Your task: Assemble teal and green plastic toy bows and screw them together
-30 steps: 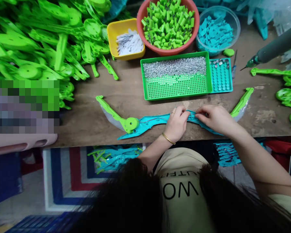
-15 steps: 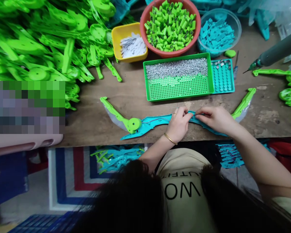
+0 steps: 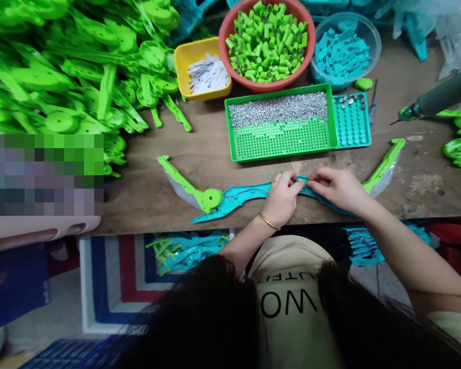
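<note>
A toy bow with a blue curved plastic body (image 3: 249, 191) lies along the table's front edge, its inner side facing up. A green limb (image 3: 182, 179) with a round hub sits at its left end, and another green limb (image 3: 386, 166) rises at its right end. Along the body's left part runs a thin wire (image 3: 236, 193). My left hand (image 3: 281, 199) is closed round the middle of the body, fingertips at its upper edge. Just right of it, my right hand (image 3: 340, 188) pinches at the body's inner side; whatever lies between those fingertips is hidden.
Behind the bow stand a green tray of screws (image 3: 284, 143), a blue tray with metal discs (image 3: 351, 136), a red bowl (image 3: 223, 43), a yellow box (image 3: 180, 66) and a clear tub (image 3: 376, 46). Green parts (image 3: 61, 87) heap at left. A power screwdriver (image 3: 430, 100) hangs at right.
Both hands stay at the middle of the bow, with only slight finger shifts. The hanging screwdriver has swung slightly. The whole view has shifted a little.
</note>
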The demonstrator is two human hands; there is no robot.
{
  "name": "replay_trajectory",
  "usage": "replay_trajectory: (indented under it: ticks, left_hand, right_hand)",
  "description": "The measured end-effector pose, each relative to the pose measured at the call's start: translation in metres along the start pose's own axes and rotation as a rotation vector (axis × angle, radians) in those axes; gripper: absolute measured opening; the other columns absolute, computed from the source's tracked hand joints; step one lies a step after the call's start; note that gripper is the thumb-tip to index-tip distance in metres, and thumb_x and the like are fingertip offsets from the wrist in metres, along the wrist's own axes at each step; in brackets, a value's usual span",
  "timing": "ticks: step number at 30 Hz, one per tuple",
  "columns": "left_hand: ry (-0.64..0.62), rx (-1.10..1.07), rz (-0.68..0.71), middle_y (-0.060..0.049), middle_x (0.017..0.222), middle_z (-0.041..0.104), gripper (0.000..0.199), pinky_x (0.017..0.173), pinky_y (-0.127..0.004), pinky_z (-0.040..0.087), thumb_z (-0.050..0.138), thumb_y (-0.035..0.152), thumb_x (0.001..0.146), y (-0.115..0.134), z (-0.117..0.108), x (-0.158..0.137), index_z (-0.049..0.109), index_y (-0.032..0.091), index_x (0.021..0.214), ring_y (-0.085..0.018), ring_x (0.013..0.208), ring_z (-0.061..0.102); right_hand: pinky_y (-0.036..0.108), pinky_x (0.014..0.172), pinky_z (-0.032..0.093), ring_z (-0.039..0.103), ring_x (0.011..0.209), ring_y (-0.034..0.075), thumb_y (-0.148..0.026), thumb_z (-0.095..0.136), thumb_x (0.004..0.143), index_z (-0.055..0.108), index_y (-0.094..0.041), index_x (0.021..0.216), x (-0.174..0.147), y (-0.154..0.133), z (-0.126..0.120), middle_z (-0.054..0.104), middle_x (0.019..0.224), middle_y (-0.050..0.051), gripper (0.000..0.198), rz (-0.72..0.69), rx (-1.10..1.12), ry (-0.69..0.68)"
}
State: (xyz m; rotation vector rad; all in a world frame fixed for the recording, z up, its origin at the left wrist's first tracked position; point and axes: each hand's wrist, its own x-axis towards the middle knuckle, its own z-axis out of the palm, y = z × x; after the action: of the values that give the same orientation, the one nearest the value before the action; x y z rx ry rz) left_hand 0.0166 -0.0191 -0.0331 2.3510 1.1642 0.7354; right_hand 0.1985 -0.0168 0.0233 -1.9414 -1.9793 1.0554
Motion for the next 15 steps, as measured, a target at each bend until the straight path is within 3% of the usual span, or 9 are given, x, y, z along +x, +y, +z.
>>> replay_trajectory:
  ticks: [6, 12, 15]
  left_hand:
    - [-0.058, 0.026, -0.007, -0.008, 0.099, 0.055, 0.033, 0.08, -0.033, 0.043, 0.037, 0.018, 0.098, 0.0, -0.002, 0.0, 0.069, 0.018, 0.091, -0.019, 0.087, 0.046]
    - [-0.081, 0.054, 0.008, -0.009, 0.101, 0.055, 0.035, 0.081, -0.034, 0.042, 0.035, 0.018, 0.098, 0.001, -0.003, -0.001, 0.069, 0.018, 0.092, -0.02, 0.088, 0.045]
    - [-0.06, 0.047, 0.005, -0.008, 0.1, 0.055, 0.034, 0.081, -0.033, 0.042, 0.036, 0.018, 0.098, 0.0, -0.002, -0.002, 0.069, 0.018, 0.091, -0.019, 0.087, 0.045]
  right_hand:
    - [0.027, 0.052, 0.027, 0.048, 0.05, 0.013, -0.036, 0.056, 0.084, 0.064, -0.021, 0.08, 0.003, -0.002, 0.002, 0.058, 0.057, -0.002, 0.018, 0.039, -0.09, -0.028]
    - [0.029, 0.052, 0.021, 0.054, 0.056, 0.018, -0.035, 0.052, 0.086, 0.066, -0.022, 0.082, 0.005, -0.014, 0.008, 0.068, 0.069, 0.006, 0.02, 0.066, -0.384, -0.011]
    - [0.029, 0.053, 0.026, 0.055, 0.058, 0.018, -0.036, 0.052, 0.087, 0.066, -0.022, 0.082, 0.003, -0.009, 0.006, 0.067, 0.069, 0.005, 0.02, 0.075, -0.287, -0.02]
